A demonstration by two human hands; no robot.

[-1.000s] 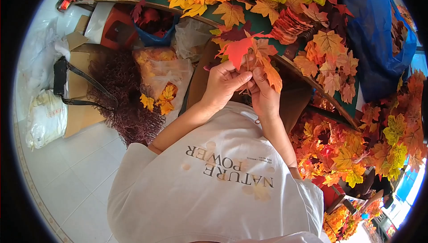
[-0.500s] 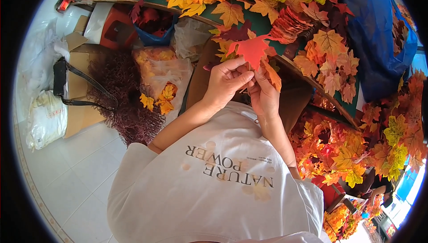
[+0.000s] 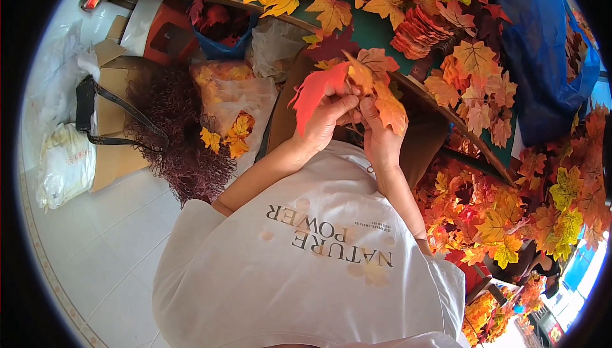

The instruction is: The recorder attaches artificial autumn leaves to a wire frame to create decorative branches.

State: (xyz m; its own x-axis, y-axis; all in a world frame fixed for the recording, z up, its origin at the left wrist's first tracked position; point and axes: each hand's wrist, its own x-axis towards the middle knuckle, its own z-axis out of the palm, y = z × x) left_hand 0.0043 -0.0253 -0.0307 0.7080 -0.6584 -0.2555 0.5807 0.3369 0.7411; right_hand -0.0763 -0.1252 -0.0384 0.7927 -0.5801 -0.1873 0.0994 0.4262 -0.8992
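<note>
Red-orange fake maple leaf [image 3: 313, 93] in my left hand [image 3: 325, 121], tilted, w/ orange leaf cluster [image 3: 376, 83] pinched by right hand [image 3: 377, 136], just below green table edge [image 3: 373, 29].

Red leaf [image 3: 312, 93] — orange leaves [image 3: 379, 86]

Both bare forearms rise from the near edge and angle inward, meeting at the middle. The left hand [image 3: 326, 120] curls, fingers bent and closed in a pinch. The right hand [image 3: 377, 136] sits just beside it, touching, fingers curled shut too.
</note>
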